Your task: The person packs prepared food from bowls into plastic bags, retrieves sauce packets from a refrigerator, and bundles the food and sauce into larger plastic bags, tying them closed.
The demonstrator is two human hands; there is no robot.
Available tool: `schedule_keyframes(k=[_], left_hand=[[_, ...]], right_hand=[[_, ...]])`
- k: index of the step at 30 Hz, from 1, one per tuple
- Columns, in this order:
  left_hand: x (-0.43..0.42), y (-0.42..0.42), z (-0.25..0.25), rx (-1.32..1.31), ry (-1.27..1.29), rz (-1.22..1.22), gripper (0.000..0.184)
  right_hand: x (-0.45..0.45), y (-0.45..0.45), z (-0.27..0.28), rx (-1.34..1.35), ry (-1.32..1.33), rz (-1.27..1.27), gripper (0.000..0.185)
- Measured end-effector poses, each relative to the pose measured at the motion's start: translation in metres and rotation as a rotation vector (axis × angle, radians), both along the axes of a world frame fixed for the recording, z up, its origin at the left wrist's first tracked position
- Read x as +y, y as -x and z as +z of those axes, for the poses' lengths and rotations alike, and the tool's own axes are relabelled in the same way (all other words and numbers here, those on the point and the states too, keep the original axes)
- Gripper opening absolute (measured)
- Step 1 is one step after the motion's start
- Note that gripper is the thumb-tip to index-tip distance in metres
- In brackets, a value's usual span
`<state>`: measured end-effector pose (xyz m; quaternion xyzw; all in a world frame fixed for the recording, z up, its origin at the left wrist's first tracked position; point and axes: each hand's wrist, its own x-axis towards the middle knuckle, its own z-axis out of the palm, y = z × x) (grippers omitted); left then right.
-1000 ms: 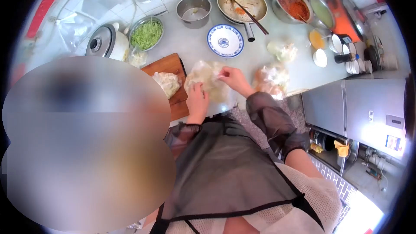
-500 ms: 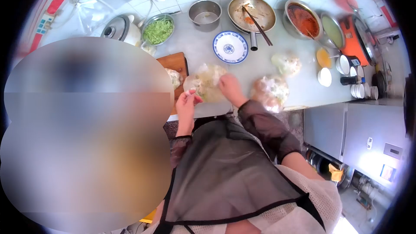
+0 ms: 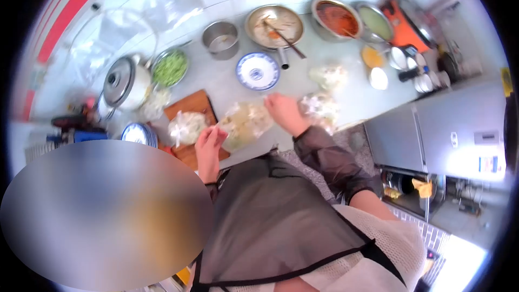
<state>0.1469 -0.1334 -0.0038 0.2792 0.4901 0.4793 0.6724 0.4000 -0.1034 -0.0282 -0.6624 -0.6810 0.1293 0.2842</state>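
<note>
Covering the near left, a blurred oval (image 3: 108,216) hides what lies there and cuts off a stack of plates (image 3: 139,134). Over the surface (image 3: 357,97), the left hand (image 3: 208,143) pinches the edge of a plastic bag (image 3: 239,127) with pale contents; the right hand (image 3: 285,112) curls at its right side (too smeared to tell what it grips). Another bag (image 3: 187,127) sits on the cutting board (image 3: 203,104). Beyond are a patterned plate (image 3: 258,72), a basin (image 3: 186,54) of shredded greens (image 3: 171,68), a steel pot (image 3: 220,48), a stained pan (image 3: 257,28) with chopsticks (image 3: 289,44), and a bowl (image 3: 319,28) of red contents.

No lettering is legible; the label (image 3: 488,164) on the steel cabinet (image 3: 435,143) is blurred.
</note>
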Motion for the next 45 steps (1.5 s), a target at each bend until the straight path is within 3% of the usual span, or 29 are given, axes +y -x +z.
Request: schedule_keyframes(k=[2, 4, 6, 8, 10, 14, 16, 18, 20, 22, 24, 26, 28, 29, 30, 32, 33, 34, 35, 36, 38, 39, 40, 41, 42, 43, 45], left_hand=[[0.001, -0.001, 0.003, -0.013, -0.044, 0.004, 0.014], [0.004, -0.005, 0.016, -0.007, -0.058, -0.028, 0.014], [0.007, -0.007, 0.021, 0.006, -0.075, -0.044, 0.014], [0.009, -0.006, 0.022, -0.139, -0.079, -0.055, 0.015], [0.012, -0.005, 0.006, -0.109, -0.035, -0.105, 0.016], [0.033, -0.010, -0.010, 0.041, 0.048, -0.298, 0.018], [0.042, -0.014, -0.015, 0.055, 0.078, -0.326, 0.019], [0.049, -0.020, -0.009, 0.078, 0.107, -0.379, 0.020], [0.049, -0.019, 0.003, 0.132, 0.113, -0.417, 0.017], [0.047, -0.013, -0.005, 0.190, 0.126, -0.446, 0.014], [0.048, 0.000, -0.035, 0.390, -0.066, -0.522, 0.007], [0.049, 0.015, -0.063, 0.267, 0.008, -0.374, 0.007], [0.050, 0.032, -0.105, -0.127, 0.264, -0.122, 0.009], [0.049, 0.025, -0.104, -0.069, 0.284, -0.101, 0.014], [0.054, 0.021, -0.096, -0.067, 0.279, -0.091, 0.014], [0.058, 0.017, -0.088, -0.262, 0.317, -0.244, 0.014], [0.061, 0.016, -0.095, -0.390, 0.265, -0.214, 0.014], [0.054, 0.015, -0.100, -0.393, 0.268, -0.206, 0.014], [0.053, 0.015, -0.105, -0.502, 0.459, -0.010, 0.017], [0.055, 0.017, -0.112, -0.606, 0.645, 0.188, 0.020], [0.050, 0.022, -0.116, -0.668, 0.714, 0.187, 0.015], [0.045, 0.022, -0.102, -0.679, 0.631, 0.136, 0.010], [0.045, 0.023, -0.087, -0.683, 0.546, 0.075, 0.008], [0.047, 0.026, -0.073, -0.701, 0.454, -0.104, 0.015], [0.048, 0.024, -0.069, -0.697, 0.458, -0.099, 0.015], [0.046, 0.020, -0.067, -0.545, 0.380, -0.246, 0.018], [0.050, 0.011, -0.064, -0.281, 0.270, -0.407, 0.025]], right_hand=[[-0.008, 0.007, 0.002, 0.073, 0.044, -0.011, 0.025], [-0.007, 0.017, -0.002, 0.883, 0.201, 0.030, 0.018], [-0.009, 0.020, 0.010, 0.981, 0.270, 0.043, 0.017], [-0.009, 0.023, 0.012, 1.085, 0.344, 0.059, 0.015], [-0.007, 0.022, 0.006, 1.675, 0.629, 0.119, 0.008], [-0.012, 0.058, 0.009, 1.661, 0.663, 0.211, 0.007], [-0.012, 0.074, 0.010, 1.416, 0.551, 0.312, 0.019], [-0.003, 0.079, -0.007, 1.397, 0.580, 0.326, 0.023], [0.000, 0.082, -0.023, 1.295, 0.358, 0.425, 0.025], [0.002, 0.080, -0.034, 1.239, 0.337, 0.383, 0.027], [-0.001, 0.079, -0.029, 1.182, 0.322, 0.373, 0.030], [-0.007, 0.071, -0.013, 0.541, 0.431, -0.007, 0.020], [-0.012, 0.060, -0.032, 0.402, 0.534, 0.052, 0.012], [-0.007, 0.054, -0.042, 0.246, 0.619, 0.095, 0.009], [-0.001, 0.053, -0.047, 0.246, 0.615, 0.106, 0.009], [-0.006, 0.052, -0.059, 0.482, 0.111, 0.197, 0.021], [-0.011, 0.050, -0.067, 0.482, 0.126, 0.199, 0.021], [-0.012, 0.049, -0.074, 0.935, 0.267, 0.008, 0.021], [-0.005, 0.048, -0.081, 1.383, 0.392, -0.195, 0.020], [-0.002, 0.049, -0.088, 1.385, 0.382, -0.182, 0.020], [-0.016, 0.054, -0.105, 2.045, 0.368, -0.225, 0.020], [-0.018, 0.057, -0.101, 2.064, 0.252, -0.020, 0.013], [-0.020, 0.059, -0.096, 2.069, 0.261, -0.023, 0.013], [-0.016, 0.063, -0.056, 1.808, 0.360, -0.009, 0.014], [-0.016, 0.068, -0.028, 1.544, 0.452, 0.002, 0.022], [-0.019, 0.071, -0.020, 1.548, 0.464, 0.004, 0.022], [-0.012, 0.082, -0.012, 1.028, 0.495, 0.186, 0.040]])
